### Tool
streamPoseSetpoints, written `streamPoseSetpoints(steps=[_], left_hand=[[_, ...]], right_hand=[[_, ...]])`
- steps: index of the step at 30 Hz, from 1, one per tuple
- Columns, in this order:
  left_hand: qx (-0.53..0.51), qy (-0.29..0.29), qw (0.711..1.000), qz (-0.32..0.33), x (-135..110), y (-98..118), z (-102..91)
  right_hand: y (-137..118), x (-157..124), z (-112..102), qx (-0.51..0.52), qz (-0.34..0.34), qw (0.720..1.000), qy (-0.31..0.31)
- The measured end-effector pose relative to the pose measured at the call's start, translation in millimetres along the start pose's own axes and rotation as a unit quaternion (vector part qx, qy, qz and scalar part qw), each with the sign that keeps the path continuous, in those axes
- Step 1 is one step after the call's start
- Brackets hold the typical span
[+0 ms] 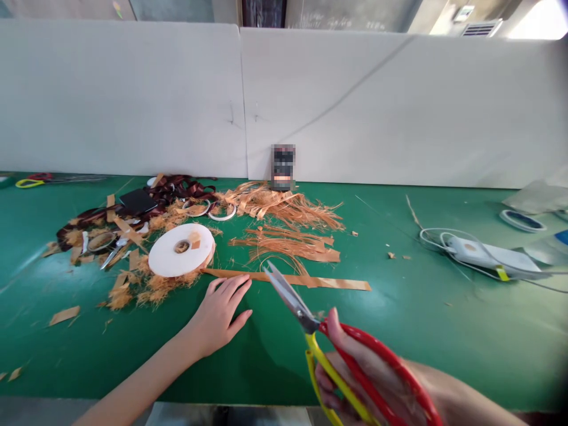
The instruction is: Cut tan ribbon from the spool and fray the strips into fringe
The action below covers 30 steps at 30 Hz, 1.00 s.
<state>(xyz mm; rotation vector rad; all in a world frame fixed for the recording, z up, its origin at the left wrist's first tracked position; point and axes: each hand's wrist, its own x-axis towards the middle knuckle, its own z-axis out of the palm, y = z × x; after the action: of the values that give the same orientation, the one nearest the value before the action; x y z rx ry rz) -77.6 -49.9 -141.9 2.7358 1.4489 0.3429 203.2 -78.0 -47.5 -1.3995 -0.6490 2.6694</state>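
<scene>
My left hand (220, 315) lies flat on the green table (399, 331), fingers stretched out, fingertips just short of an orange ribbon strip (310, 281). The strip runs right from a white ribbon spool (181, 249). My right hand (355, 373) grips scissors (306, 313) with red and yellow handles. Their blades are slightly apart and point up-left toward the strip, with the tips over it.
Frayed orange strands (284, 207) and scraps lie behind the spool, with dark brown ribbon (177, 188) and white rings at the back left. A white corded device (483, 254) lies at the right. Another pair of scissors (31, 180) lies far left. White partition boards (355, 100) close off the back.
</scene>
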Motion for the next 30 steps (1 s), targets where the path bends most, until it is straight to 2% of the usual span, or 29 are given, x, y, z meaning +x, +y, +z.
streamPoseSetpoints(steps=[3, 6, 10, 14, 19, 25, 30], left_hand=[[-0.010, 0.004, 1.000, -0.004, -1.1, -0.8, 1.3], [-0.021, 0.007, 1.000, -0.005, -1.7, -0.9, 0.6], [-0.027, 0.018, 0.999, 0.008, -1.3, -0.9, -1.0], [-0.029, 0.029, 0.999, 0.016, -0.5, -1.0, -1.8], [-0.042, 0.034, 0.998, 0.015, -1.4, -1.2, -1.3], [-0.043, 0.036, 0.998, 0.017, -1.6, -2.3, -0.3], [-0.031, 0.048, 0.998, 0.018, -1.2, -2.0, -2.6]], right_hand=[[-4.8, 7.8, 16.6, 0.011, 0.052, 0.998, 0.021], [-7.5, 18.1, 25.1, 0.013, 0.059, 0.997, 0.046], [-8.7, 31.3, 27.1, 0.016, 0.078, 0.995, 0.055], [-10.9, 41.5, 26.0, 0.014, 0.097, 0.995, 0.033], [-13.8, 53.6, 26.4, 0.015, 0.078, 0.997, -0.004], [-17.8, 66.2, 37.2, -0.013, 0.062, 0.997, 0.033], [-8.8, 74.6, 38.8, -0.029, 0.032, 0.997, 0.070]])
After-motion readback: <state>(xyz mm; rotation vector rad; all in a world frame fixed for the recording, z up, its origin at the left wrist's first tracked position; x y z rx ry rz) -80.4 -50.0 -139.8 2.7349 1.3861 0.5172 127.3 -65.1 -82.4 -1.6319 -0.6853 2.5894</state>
